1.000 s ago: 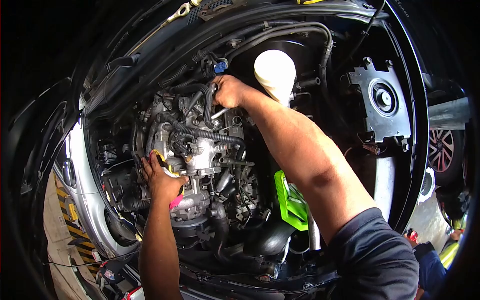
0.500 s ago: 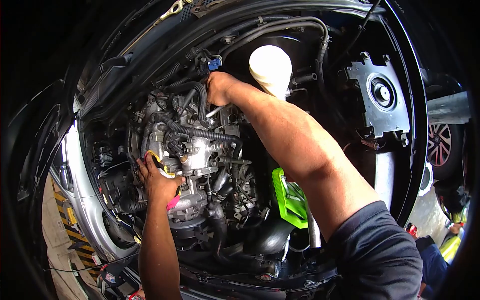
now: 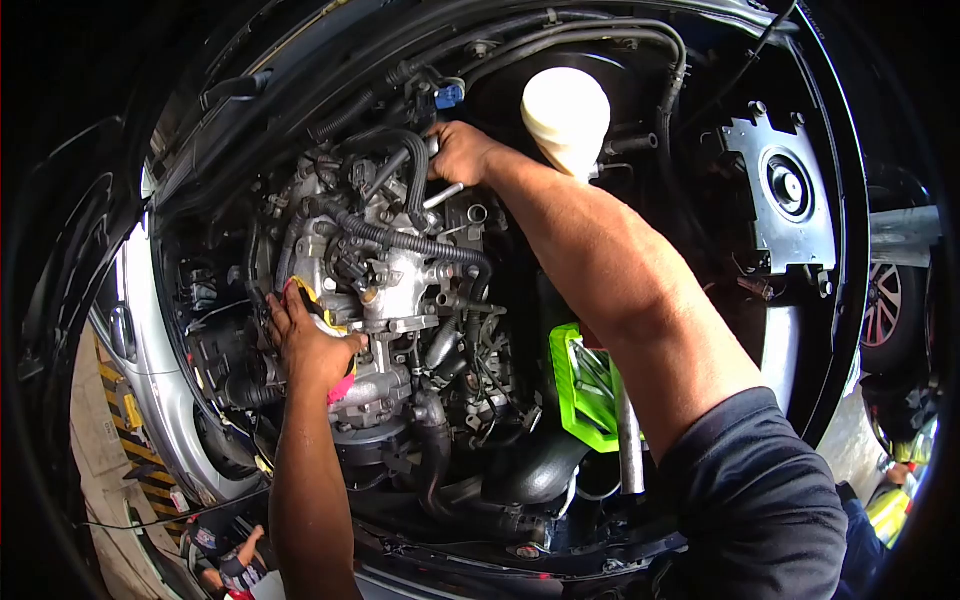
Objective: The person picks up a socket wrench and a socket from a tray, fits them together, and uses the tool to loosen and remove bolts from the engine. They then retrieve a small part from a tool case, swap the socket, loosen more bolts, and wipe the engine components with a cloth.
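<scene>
My left hand (image 3: pixel 312 345) rests over a yellow, black and pink cloth (image 3: pixel 341 388) on the left part of the metal engine (image 3: pixel 400 290), its fingers spread. Farther up, my right hand (image 3: pixel 462 155) reaches in at the upper rear of the engine, beside a corrugated black hose (image 3: pixel 418 180). Its fingers are bent around a metal piece whose shape is mostly hidden. A short metal rod (image 3: pixel 444 196) lies just below that hand, and a blue connector (image 3: pixel 449 96) sits above it.
A white reservoir (image 3: pixel 566 115) stands right of my right hand. Below my right forearm is a green tray (image 3: pixel 584 400) holding metal tools, near a metal tube (image 3: pixel 630 440). A metal plate (image 3: pixel 785 190) is at the right. Parts of other people (image 3: pixel 240 560) show at lower left and lower right.
The view has shifted slightly. My right hand has turned a little, and more of its fingers and the metal beside them now show. My left hand stays on the cloth.
</scene>
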The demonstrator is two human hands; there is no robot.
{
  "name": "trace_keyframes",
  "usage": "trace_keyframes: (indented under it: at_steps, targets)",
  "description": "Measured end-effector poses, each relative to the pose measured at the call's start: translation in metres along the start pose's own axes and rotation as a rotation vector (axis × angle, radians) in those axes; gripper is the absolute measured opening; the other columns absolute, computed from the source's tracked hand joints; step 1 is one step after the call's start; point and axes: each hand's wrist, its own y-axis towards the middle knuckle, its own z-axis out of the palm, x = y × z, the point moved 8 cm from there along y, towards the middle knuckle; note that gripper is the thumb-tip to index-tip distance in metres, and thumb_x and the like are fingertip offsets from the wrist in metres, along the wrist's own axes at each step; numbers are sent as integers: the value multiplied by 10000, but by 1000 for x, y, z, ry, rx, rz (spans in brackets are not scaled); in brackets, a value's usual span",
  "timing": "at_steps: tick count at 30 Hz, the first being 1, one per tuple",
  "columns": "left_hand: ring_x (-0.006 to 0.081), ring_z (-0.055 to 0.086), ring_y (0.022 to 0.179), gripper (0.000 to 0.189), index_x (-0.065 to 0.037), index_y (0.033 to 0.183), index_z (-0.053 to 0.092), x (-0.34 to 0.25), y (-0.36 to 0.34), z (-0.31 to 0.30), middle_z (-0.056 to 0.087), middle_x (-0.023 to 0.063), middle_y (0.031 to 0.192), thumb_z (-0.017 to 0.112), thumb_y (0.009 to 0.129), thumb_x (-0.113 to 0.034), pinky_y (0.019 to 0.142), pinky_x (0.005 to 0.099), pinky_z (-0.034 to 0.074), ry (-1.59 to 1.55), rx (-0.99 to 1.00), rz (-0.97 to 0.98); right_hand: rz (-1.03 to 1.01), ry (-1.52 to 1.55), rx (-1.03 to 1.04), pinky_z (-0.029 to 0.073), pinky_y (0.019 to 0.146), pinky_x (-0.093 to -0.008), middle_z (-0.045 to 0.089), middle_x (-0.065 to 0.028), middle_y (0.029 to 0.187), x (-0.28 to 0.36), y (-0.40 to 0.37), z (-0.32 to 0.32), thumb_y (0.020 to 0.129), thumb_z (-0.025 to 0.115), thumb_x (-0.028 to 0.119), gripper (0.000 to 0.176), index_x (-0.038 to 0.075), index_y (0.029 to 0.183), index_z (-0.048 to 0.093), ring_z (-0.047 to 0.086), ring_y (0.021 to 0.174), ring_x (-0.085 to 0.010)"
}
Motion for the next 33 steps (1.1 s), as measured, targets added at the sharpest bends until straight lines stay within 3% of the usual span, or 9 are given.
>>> trace_keyframes:
  at_steps: [6,10,14,17,22,25,28,31,33]
  targets:
    - [463,166,1498,1319,-129,1598,121,0,-2,-2,98,274,1637,948,577,-253,1237,486,192,9,13,-17,340,346,109,617,572,-354,706,-97,782,-15,-11,13,895,767,271,240,54,970,698,708,673,-211]
    - [448,160,1501,1260,-140,1586,177,0,-2,-3,104,242,1645,942,592,-262,1231,480,216,-6,18,-33,492,407,120,609,559,-388,688,-149,803,-8,-25,15,949,695,336,379,7,1130,645,742,748,-309]
    - [446,154,1504,1267,-141,1589,171,1,-3,-4,109,247,1644,942,591,-271,1232,480,213,-6,6,-14,521,392,88,601,561,-388,701,-166,846,-11,-25,15,965,675,323,353,13,1133,656,733,720,-293]
    - [445,153,1506,1264,-135,1588,176,2,-3,-4,105,253,1643,941,592,-281,1233,480,211,0,-13,-2,276,251,219,599,581,-361,693,-115,787,-16,-10,13,873,781,395,365,48,924,680,693,641,-230]
    - [445,136,1510,1325,-130,1598,148,6,-5,-5,96,258,1644,949,567,-355,1238,483,185,-71,-50,19,-84,-316,155,505,830,-341,712,-85,945,-3,2,0,861,777,478,547,-15,1079,687,603,882,-149]
    - [440,122,1515,1324,-129,1597,156,10,-9,-7,96,254,1646,951,564,-361,1235,505,175,-132,-122,50,-112,-398,104,506,783,-344,703,-80,927,-5,11,-3,857,767,514,563,-8,1060,707,598,852,-145]
    - [446,149,1510,1182,-129,1573,252,25,-9,-9,150,277,1630,928,622,-314,1218,506,210,-264,-217,127,120,-243,122,496,713,-353,693,-92,864,-20,9,-1,853,749,554,575,1,1005,720,593,772,-161]
    - [442,230,1481,898,-68,1502,381,14,-39,-34,275,282,1582,846,761,-267,1196,509,245,-138,-621,129,203,-258,97,487,535,-369,657,-138,680,-10,-4,-4,800,720,685,713,-28,783,700,614,563,-212]
    - [381,433,1338,563,27,1365,498,-30,-98,-56,438,254,1445,714,876,-152,1126,481,344,-485,-796,474,53,-250,85,511,562,-376,659,-135,680,2,-7,-5,793,738,668,693,-23,831,708,625,585,-226]
